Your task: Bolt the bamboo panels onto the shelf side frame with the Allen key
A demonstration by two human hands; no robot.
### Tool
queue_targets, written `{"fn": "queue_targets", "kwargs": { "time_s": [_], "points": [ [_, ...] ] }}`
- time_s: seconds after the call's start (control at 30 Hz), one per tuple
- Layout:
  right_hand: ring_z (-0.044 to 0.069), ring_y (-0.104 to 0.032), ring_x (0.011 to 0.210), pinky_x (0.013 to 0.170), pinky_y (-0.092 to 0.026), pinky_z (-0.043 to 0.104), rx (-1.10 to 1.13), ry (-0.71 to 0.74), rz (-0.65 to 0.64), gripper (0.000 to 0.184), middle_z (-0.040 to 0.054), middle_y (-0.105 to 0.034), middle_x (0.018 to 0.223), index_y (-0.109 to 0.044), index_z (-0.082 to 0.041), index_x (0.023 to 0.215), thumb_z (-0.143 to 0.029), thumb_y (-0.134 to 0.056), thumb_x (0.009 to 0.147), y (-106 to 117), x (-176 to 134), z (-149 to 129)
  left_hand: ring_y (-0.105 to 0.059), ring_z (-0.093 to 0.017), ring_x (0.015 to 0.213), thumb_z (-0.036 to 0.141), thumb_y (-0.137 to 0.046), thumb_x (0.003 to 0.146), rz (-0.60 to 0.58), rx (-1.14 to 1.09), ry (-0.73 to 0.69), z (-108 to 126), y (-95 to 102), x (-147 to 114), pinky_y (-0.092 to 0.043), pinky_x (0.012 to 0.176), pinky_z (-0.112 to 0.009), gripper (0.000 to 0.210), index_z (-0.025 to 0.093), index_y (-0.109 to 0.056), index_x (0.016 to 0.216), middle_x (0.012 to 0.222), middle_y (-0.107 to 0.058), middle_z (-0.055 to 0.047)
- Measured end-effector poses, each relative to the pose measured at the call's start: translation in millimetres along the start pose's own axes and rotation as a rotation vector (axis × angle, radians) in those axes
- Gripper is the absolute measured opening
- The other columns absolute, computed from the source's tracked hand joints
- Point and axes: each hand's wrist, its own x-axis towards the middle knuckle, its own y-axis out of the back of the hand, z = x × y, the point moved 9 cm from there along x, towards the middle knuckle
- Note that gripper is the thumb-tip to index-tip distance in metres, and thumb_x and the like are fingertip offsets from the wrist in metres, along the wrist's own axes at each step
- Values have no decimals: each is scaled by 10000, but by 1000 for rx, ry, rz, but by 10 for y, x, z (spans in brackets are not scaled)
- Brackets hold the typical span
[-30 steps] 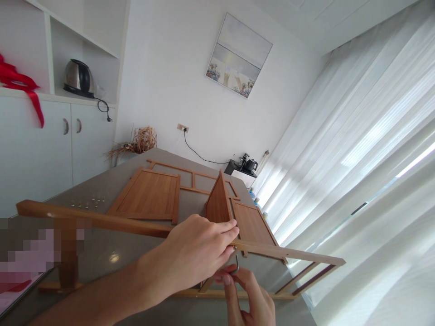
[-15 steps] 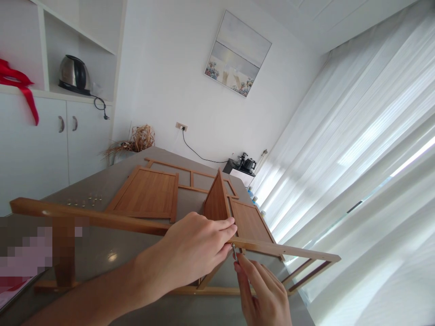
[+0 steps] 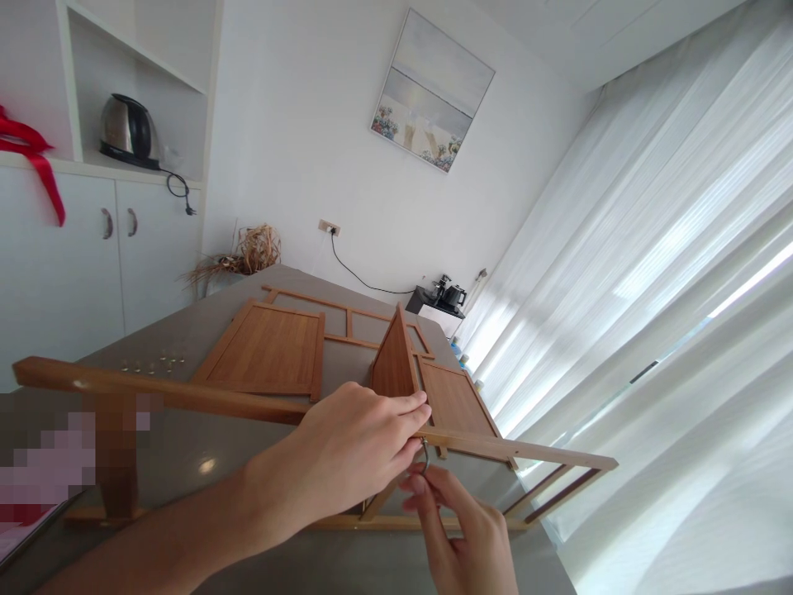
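Observation:
A wooden frame (image 3: pixel 508 446) stands on edge across the near table, its long top bar running from left to right. My left hand (image 3: pixel 347 446) is closed over this bar near its middle, where an upright wooden panel (image 3: pixel 394 355) meets it. Just below the bar, my right hand (image 3: pixel 462 521) pinches a small bent metal hex key (image 3: pixel 425 456). The key's upper end meets a screw at the bar's near side; the screw head is too small to see clearly.
A flat wooden panel (image 3: pixel 266 347) and open wooden frames lie on the grey table (image 3: pixel 204 326). Several small screws (image 3: pixel 152 366) sit at the left. Another wooden panel (image 3: pixel 458 401) is at the right, near the white curtain (image 3: pixel 650 248). Dried plants (image 3: pixel 257 250) stand beyond the far edge.
My right hand has shifted slightly left, with its fingers turned around the hex key, whose angle has changed. My left hand stays on the bar. The view has moved slightly.

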Motion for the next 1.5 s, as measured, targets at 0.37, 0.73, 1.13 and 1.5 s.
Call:
{"fn": "queue_targets", "kwargs": {
  "time_s": [0.37, 0.73, 1.13, 1.5],
  "points": [
    [106, -719, 611, 515, -488, 103, 313, -256, -63, 287, -9, -745, 699, -697, -236, 865, -447, -548, 990, -289, -62, 65, -762, -168, 853, 253, -522, 995, 10, 40, -48, 22, -2, 1, -577, 633, -328, 299, 175, -670, 1243, 1379, -646, 27],
    [92, -648, 597, 605, -497, 158, -142, 233, 41, 140, -11, -670, 727, -646, -222, 1026, -175, -517, 1000, 23, -18, -92, -763, -180, 896, 265, -548, 990, 6, 2, 0, -9, -3, 3, -606, 668, -341, 315, 209, -664, 1278, 1373, -644, 55],
    [109, -619, 593, 596, -500, 206, -233, 337, 8, 154, -5, -650, 737, -619, -195, 1099, -148, -508, 1003, 54, 15, -182, -765, -183, 910, 260, -556, 983, 1, -5, 9, -10, -4, -4, -620, 688, -331, 325, 211, -667, 1284, 1377, -640, 36],
    [130, -642, 594, 597, -505, 235, -387, 380, 10, 184, 16, -672, 742, -652, -177, 1112, -135, -535, 976, 174, 15, -239, -764, -184, 902, 262, -518, 1001, 3, 24, -17, 9, 21, -6, -611, 661, -343, 314, 207, -666, 1273, 1396, -626, 42]
  ]
}}
